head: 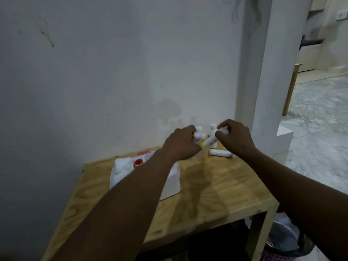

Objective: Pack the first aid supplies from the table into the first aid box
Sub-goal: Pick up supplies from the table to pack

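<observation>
1. Clamps the curled fingers (189, 129) of the left hand (179, 146) round a cluster of small white bottles (198, 135), caps poking out toward the wall; too blurred to count them.
2. Pinches one end of a tilted white bottle (211, 141) between thumb and curled fingers of the right hand (236, 138), lower end slanting down toward the left hand.
3. Holds both loads close together above the far side of the wooden table (216, 189), just over a yellow bottle (204, 154) standing there.
4. Behind these, a capped white bottle (212, 129) upright near the wall; below the right hand, a white roll (221, 153) lying on its side.
5. Stretches the left forearm over the open first aid box (172, 183), set on the table's left part, with white cotton (122, 167) and a red-orange roll (138, 162) inside.
6. Beside the table at lower right, a lined bin (288, 245) on the floor.
</observation>
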